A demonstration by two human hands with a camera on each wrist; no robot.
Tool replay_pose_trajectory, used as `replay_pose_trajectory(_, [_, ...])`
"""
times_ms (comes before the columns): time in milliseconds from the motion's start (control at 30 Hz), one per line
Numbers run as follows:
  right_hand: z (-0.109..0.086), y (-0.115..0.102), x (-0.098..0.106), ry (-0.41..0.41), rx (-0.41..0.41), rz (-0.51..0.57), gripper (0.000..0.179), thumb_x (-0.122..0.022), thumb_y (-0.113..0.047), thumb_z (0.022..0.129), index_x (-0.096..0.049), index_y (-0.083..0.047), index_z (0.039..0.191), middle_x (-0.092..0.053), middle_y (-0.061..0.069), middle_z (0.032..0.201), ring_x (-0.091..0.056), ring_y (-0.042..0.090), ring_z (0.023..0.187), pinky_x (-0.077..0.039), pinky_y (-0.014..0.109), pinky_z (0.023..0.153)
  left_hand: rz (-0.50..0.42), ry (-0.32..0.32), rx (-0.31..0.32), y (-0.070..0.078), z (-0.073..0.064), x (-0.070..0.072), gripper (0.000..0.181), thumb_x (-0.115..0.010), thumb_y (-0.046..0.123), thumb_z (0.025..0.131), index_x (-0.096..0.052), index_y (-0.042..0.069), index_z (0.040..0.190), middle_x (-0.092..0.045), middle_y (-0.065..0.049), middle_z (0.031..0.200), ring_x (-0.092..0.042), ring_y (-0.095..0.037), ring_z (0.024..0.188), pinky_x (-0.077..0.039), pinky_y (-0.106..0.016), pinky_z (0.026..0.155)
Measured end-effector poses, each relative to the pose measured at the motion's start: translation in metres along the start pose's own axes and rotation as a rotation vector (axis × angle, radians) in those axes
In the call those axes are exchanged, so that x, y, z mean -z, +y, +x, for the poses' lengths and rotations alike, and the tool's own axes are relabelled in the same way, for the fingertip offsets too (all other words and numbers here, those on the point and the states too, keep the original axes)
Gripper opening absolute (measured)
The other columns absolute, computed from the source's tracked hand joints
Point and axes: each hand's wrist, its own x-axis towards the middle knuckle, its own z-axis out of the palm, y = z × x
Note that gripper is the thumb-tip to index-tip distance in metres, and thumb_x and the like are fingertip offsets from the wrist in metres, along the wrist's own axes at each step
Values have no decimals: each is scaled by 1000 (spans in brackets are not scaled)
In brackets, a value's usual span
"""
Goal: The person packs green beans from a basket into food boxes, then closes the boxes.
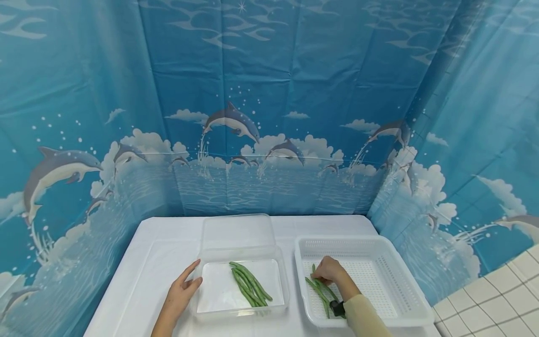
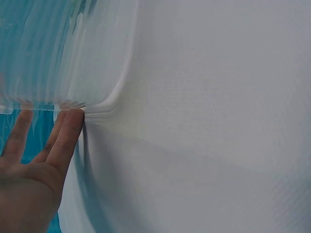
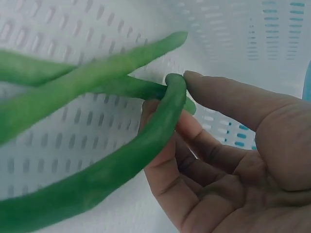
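Observation:
My right hand (image 1: 331,272) reaches into a white slotted plastic basket (image 1: 405,281). In the right wrist view, thumb and fingers pinch the end of a curved green bean (image 3: 104,177). Beside it a paler green bean (image 3: 92,75) crosses over another one, low in the basket. My left hand (image 1: 180,294) is at the left side of a clear plastic container (image 1: 240,311), fingers extended. In the left wrist view its fingertips (image 2: 73,116) touch the container's edge. Several green beans (image 1: 249,283) lie together, slanted, inside that container.
A clear lid (image 1: 237,231) lies behind the container on the white table (image 1: 139,271). Blue curtains (image 1: 269,187) printed with dolphins surround the table at the back and sides. White tiles (image 1: 492,299) show at the lower right.

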Motion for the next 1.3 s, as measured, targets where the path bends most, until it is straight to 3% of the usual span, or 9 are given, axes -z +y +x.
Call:
replay_pose_trajectory(300, [-7,9,14,-9,-8,8,19,-85,-9,87,-72,6,89,-74,13,78,-72,19,66,-66,36,65,-3,-4,0,0,-1,0,60,-66,36,105,-45,31,161,-36,-23,171,-51,-57,143,-55,-72,102])
replay_pose_trajectory(533, [-6,16,26,18,-26,63,47,-85,-10,87,-61,19,115,-72,21,87,-74,25,71,-66,37,66,18,11,-9,1,0,0,60,-65,36,105,-45,30,161,-37,-22,170,-54,-56,141,-58,-69,100])
replay_pose_trajectory(767, [-2,13,27,31,-29,177,61,-76,-3,90,-49,26,137,-72,23,90,-73,23,70,-67,40,69,13,2,-3,-1,1,0,61,-65,37,105,-44,32,162,-36,-22,171,-52,-56,142,-56,-70,103])
replay_pose_trajectory(1067, [-9,-14,35,56,18,279,36,-69,0,95,-64,18,126,-76,22,95,-74,20,72,-68,39,71,12,1,-18,-1,1,-1,61,-65,36,105,-44,31,162,-36,-24,170,-52,-57,142,-57,-70,101])
replay_pose_trajectory(1300, [-12,-36,47,14,40,378,39,-66,-4,100,-63,11,136,-72,17,95,-68,19,74,-67,41,72,18,7,-29,-1,0,0,60,-64,36,106,-44,31,162,-37,-23,170,-53,-57,141,-55,-72,102])
